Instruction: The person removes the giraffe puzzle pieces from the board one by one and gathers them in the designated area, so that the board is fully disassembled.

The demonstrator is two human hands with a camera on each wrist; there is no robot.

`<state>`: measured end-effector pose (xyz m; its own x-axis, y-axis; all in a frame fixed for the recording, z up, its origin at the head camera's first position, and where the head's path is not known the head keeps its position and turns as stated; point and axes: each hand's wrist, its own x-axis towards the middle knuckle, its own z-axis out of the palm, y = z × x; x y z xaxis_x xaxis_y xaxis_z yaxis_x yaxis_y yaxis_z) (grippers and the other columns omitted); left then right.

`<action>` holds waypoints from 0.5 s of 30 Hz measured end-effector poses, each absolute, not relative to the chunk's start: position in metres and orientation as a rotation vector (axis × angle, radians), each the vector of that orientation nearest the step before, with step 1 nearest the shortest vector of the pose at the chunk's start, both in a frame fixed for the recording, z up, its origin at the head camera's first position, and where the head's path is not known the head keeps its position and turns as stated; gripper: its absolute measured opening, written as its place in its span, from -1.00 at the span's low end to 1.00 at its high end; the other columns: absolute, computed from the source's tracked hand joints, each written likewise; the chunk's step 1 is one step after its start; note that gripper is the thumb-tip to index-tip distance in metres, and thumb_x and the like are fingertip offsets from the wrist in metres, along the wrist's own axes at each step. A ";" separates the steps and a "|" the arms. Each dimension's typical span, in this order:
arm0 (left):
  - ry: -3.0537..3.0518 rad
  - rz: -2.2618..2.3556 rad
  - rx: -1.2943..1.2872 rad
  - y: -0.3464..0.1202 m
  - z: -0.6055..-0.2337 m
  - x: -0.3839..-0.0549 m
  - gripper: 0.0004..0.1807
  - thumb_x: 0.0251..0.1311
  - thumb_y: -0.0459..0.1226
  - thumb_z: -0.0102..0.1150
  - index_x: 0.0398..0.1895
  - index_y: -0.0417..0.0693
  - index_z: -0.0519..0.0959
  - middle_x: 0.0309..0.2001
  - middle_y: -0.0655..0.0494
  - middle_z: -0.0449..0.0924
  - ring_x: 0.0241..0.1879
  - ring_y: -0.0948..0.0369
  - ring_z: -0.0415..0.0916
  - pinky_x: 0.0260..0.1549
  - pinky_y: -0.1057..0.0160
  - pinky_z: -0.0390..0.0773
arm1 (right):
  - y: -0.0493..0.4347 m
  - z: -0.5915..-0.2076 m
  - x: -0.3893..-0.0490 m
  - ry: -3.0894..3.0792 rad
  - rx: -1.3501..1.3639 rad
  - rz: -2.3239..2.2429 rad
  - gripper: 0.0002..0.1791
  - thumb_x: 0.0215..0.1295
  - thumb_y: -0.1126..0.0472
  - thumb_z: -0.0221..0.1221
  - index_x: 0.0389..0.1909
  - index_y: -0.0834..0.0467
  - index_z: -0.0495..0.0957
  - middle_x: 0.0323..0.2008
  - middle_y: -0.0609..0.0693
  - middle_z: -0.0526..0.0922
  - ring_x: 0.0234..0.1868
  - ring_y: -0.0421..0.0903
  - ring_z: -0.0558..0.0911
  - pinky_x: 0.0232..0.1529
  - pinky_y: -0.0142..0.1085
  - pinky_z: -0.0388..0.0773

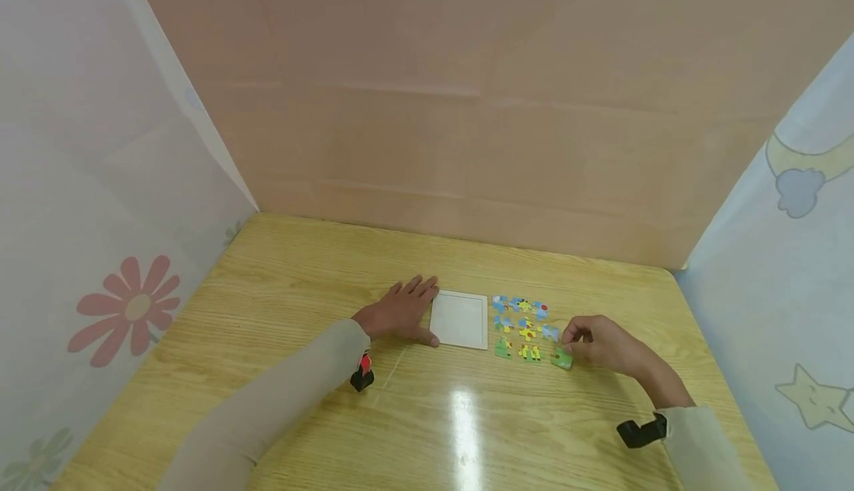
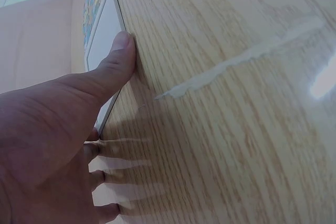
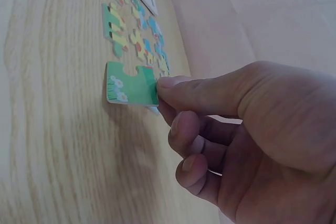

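Observation:
A green puzzle piece (image 3: 128, 85) with small white flowers is pinched between the thumb and forefinger of my right hand (image 1: 603, 344), its edge tilted up off the table in the right wrist view. My left hand (image 1: 403, 311) lies with fingers spread along the left side of a square white puzzle tray (image 1: 459, 320); the thumb touches the tray's edge (image 2: 116, 9). Between the tray and my right hand, several colourful puzzle pieces (image 1: 526, 334) are laid out in rows, in blue, yellow and green.
The wooden table (image 1: 320, 268) carries a pale scratch-like streak (image 2: 236, 61) near my left hand. A brown-pink panel (image 1: 414, 150) stands along the back. Printed cloths hang at the left (image 1: 153, 179) and right (image 1: 787, 291) sides.

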<state>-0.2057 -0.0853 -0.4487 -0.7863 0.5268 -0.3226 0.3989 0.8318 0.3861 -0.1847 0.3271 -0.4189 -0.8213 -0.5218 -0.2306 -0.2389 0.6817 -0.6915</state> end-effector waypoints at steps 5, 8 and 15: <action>2.586 0.429 0.690 -0.086 -0.449 -0.206 0.18 0.31 0.24 0.37 0.76 -0.07 -0.03 0.80 0.01 -0.25 0.78 -0.11 -0.31 0.70 -0.31 -0.12 | 0.331 -0.429 -0.185 2.488 -0.603 -0.971 -0.95 0.49 0.31 0.28 -0.17 0.23 0.65 -0.28 0.04 0.67 -0.40 -0.34 0.42 -0.42 -0.39 0.42; 2.587 0.433 0.686 -0.085 -0.449 -0.206 0.18 0.30 0.23 0.39 0.76 -0.07 -0.01 0.80 0.01 -0.24 0.78 -0.11 -0.30 0.70 -0.31 -0.11 | 0.331 -0.434 -0.186 2.486 -0.581 -0.991 -0.94 0.49 0.31 0.27 -0.16 0.24 0.65 -0.28 0.05 0.66 -0.42 -0.32 0.43 -0.44 -0.39 0.44; 2.585 0.432 0.685 -0.085 -0.448 -0.206 0.18 0.29 0.24 0.38 0.76 -0.05 -0.02 0.80 0.03 -0.25 0.78 -0.10 -0.30 0.70 -0.31 -0.12 | 0.330 -0.437 -0.186 2.498 -0.540 -0.984 -0.90 0.50 0.26 0.27 -0.14 0.23 0.63 -0.27 0.03 0.66 -0.41 -0.30 0.47 -0.42 -0.38 0.48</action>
<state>-0.2061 -0.0853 -0.4482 -0.7858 0.5273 -0.3232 0.3935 0.8294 0.3965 -0.1856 0.3305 -0.4374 -0.8453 -0.4862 -0.2217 -0.2043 0.6774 -0.7067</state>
